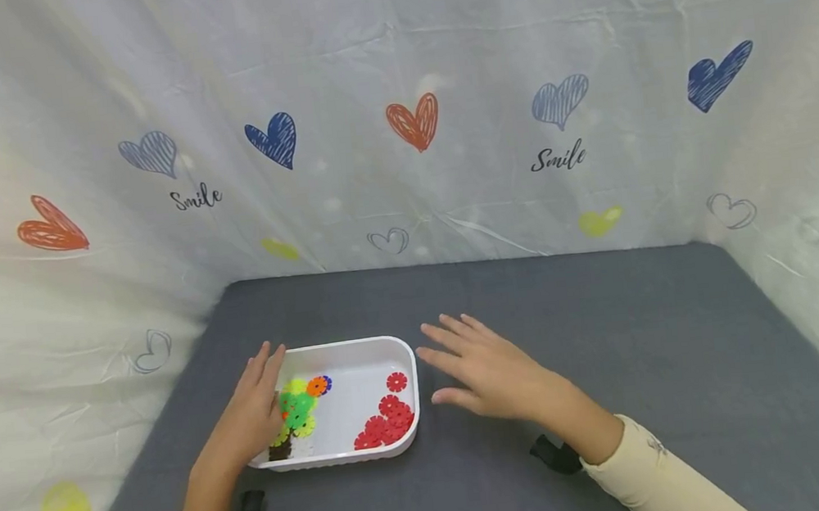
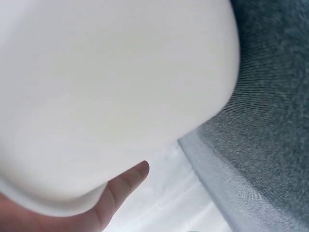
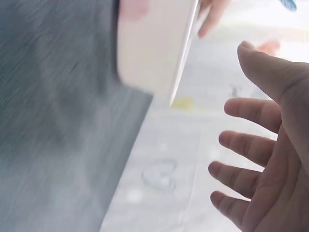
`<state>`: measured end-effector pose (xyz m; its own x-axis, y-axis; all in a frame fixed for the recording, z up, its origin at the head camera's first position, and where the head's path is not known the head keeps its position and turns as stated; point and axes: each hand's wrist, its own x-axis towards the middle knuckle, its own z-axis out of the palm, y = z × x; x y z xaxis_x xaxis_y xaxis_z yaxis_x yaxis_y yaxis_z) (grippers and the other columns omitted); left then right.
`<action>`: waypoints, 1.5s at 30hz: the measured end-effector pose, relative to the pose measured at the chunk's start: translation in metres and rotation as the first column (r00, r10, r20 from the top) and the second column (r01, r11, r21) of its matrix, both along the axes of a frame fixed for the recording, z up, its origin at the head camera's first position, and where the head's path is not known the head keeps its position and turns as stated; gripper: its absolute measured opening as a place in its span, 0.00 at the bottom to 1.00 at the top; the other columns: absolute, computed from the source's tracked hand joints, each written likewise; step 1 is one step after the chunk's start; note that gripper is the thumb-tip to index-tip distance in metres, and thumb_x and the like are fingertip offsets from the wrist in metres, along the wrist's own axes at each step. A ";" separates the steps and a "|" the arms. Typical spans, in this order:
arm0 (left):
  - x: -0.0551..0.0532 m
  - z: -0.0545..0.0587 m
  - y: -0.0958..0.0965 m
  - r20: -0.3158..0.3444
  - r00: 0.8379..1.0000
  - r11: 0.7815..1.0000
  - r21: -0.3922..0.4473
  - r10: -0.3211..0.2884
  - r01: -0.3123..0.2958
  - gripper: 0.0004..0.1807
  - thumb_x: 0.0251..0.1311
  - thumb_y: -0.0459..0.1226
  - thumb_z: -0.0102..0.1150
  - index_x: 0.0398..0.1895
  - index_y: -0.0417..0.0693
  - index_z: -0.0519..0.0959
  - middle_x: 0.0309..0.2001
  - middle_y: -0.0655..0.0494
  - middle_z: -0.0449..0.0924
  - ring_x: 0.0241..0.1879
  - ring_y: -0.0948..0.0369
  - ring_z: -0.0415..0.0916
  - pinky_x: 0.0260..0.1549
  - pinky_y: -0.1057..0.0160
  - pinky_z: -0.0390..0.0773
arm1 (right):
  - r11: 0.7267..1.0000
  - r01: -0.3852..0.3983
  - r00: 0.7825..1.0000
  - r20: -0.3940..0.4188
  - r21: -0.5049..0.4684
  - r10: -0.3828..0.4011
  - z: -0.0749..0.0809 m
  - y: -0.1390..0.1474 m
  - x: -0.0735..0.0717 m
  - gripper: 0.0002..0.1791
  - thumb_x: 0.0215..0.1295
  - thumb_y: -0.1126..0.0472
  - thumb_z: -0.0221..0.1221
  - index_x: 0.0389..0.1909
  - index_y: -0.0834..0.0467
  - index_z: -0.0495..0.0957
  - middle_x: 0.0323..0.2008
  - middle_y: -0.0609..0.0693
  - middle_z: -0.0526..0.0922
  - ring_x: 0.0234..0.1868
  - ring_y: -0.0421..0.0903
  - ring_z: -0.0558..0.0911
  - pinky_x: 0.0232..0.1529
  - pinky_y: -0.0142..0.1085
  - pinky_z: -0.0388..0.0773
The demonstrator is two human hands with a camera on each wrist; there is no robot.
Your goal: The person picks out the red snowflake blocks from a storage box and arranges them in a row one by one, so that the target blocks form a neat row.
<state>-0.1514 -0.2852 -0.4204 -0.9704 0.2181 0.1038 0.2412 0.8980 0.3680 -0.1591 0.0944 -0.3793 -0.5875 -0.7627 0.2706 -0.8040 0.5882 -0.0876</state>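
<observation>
White tray, open side up, long axis running left to right

In the head view, the person's left hand hides the left end of the white rectangular plastic tray and part of the heap of green and yellow notched discs, while the dark brown pieces are too small to tell singly. In the left wrist view, the tray's wall, cropped left and top, conceals its contents and much of that hand. The right wrist view blurs the dark grey bench and crops the person's right hand.
</observation>
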 end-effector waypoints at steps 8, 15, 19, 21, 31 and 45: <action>-0.002 0.000 -0.005 0.056 0.996 0.998 0.016 0.065 -0.066 0.39 0.59 0.19 0.39 0.77 0.27 0.45 0.75 0.26 0.43 0.72 0.32 0.46 0.63 0.33 0.57 | 0.975 -0.142 0.989 -0.022 0.172 0.148 0.001 -0.062 -0.005 0.23 0.61 0.58 0.70 0.58 0.51 0.82 0.59 0.50 0.81 0.64 0.51 0.75 0.66 0.42 0.68; -0.003 -0.003 -0.012 0.083 0.990 0.993 0.012 0.113 -0.115 0.34 0.63 0.23 0.37 0.74 0.22 0.49 0.71 0.24 0.53 0.69 0.32 0.54 0.64 0.33 0.57 | 0.934 -0.165 0.975 0.193 0.318 0.107 -0.008 -0.106 -0.009 0.20 0.56 0.56 0.72 0.51 0.45 0.85 0.38 0.39 0.81 0.35 0.35 0.75 0.34 0.26 0.73; -0.005 -0.005 -0.012 0.079 0.988 0.991 0.000 0.131 -0.132 0.36 0.62 0.22 0.42 0.74 0.22 0.48 0.70 0.23 0.54 0.67 0.31 0.57 0.62 0.32 0.60 | 0.910 -0.156 0.975 0.208 0.385 0.079 -0.014 -0.120 -0.012 0.18 0.54 0.55 0.74 0.47 0.44 0.86 0.32 0.40 0.78 0.31 0.37 0.71 0.30 0.27 0.70; -0.006 -0.005 -0.012 0.082 0.988 0.991 0.000 0.132 -0.132 0.38 0.61 0.22 0.44 0.74 0.22 0.47 0.70 0.23 0.54 0.66 0.31 0.58 0.60 0.32 0.62 | 0.898 -0.138 0.979 0.192 0.419 0.061 -0.016 -0.124 -0.013 0.15 0.54 0.56 0.73 0.43 0.44 0.86 0.31 0.40 0.77 0.31 0.38 0.72 0.29 0.29 0.70; -0.006 -0.010 -0.009 0.070 0.987 0.989 -0.017 0.147 -0.146 0.40 0.58 0.22 0.45 0.75 0.24 0.45 0.69 0.23 0.55 0.63 0.29 0.62 0.53 0.32 0.68 | 0.882 -0.112 0.987 0.153 0.457 0.047 -0.024 -0.131 -0.017 0.06 0.58 0.61 0.68 0.32 0.46 0.82 0.26 0.40 0.75 0.28 0.38 0.71 0.29 0.30 0.69; -0.005 -0.011 -0.006 0.073 0.984 0.986 -0.033 0.163 -0.161 0.40 0.61 0.23 0.45 0.76 0.26 0.44 0.69 0.24 0.55 0.63 0.30 0.63 0.56 0.31 0.66 | 0.980 -0.143 0.965 0.238 0.142 0.107 -0.035 -0.116 -0.029 0.04 0.62 0.56 0.68 0.28 0.46 0.86 0.21 0.34 0.77 0.25 0.33 0.71 0.29 0.25 0.67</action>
<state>-0.1566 -0.2915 -0.4316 -0.9979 0.0588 0.0253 0.0640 0.9328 0.3547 -0.1881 -0.0219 -0.4139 -0.5169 -0.8559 0.0120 -0.8412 0.5053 -0.1925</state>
